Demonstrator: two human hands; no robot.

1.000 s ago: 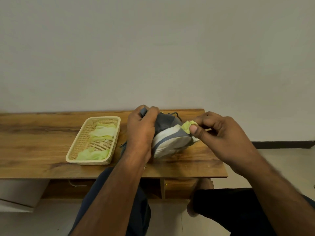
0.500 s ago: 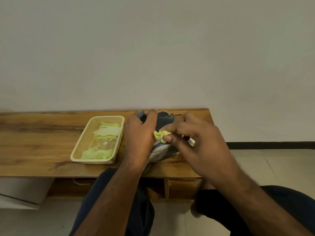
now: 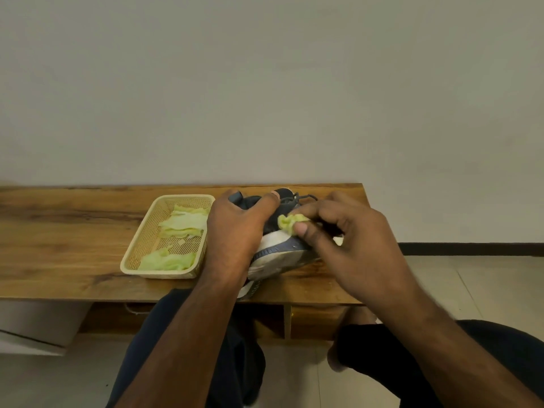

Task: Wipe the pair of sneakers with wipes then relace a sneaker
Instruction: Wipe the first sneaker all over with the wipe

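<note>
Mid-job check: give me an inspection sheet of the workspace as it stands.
Surface: wooden table, against a plain wall.
Job's things: grey sneaker tilted on the table; green wipe bunched against its upper; more wipes lie in the cream basket.
Clutter: nothing seen.
Hands: left hand grips the sneaker; right hand pinches the wipe.
Cables: nothing seen; only dark laces.
Surroundings: tiled floor, the person's knees below the table.

I see bare forearms, no sleeves, left hand (image 3: 235, 231) and right hand (image 3: 350, 240) ungloved; dark navy trousers (image 3: 485, 357), bare foot (image 3: 335, 360).
</note>
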